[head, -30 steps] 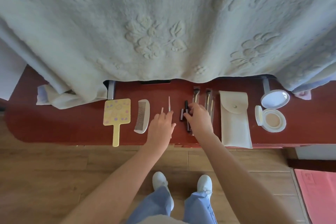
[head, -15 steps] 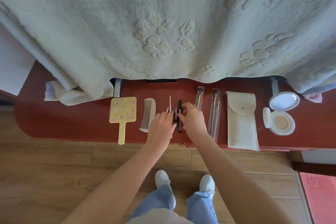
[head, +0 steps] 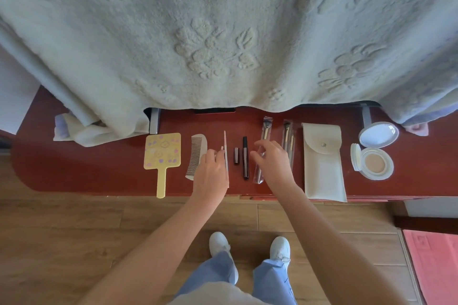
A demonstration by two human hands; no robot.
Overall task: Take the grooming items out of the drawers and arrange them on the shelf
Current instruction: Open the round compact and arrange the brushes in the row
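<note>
A row of grooming items lies on the red-brown shelf (head: pixel 74 171): a yellow hand mirror (head: pixel 161 153), a pale comb (head: pixel 197 153), a thin pink file (head: pixel 225 146), a small dark cap (head: pixel 236 155), a black cosmetic pen (head: pixel 245 156), wrapped brushes (head: pixel 265 131) (head: pixel 287 135), a white pouch (head: pixel 323 163) and an open powder compact (head: pixel 375 163). My left hand (head: pixel 210 176) rests over the file's near end, fingertips touching it. My right hand (head: pixel 273 162) hovers over a wrapped brush with loosely bent fingers and holds nothing.
A thick pale blanket (head: pixel 223 32) hangs over the back of the shelf. A round white lid (head: pixel 378 134) lies behind the compact. Wooden floor (head: pixel 62 242) and my white shoes are below; a pink mat (head: pixel 436 267) lies at the right.
My right hand has let go of the black pen and cap, which now lie side by side, and has moved right over the wrapped brush. My left hand stays by the file.
</note>
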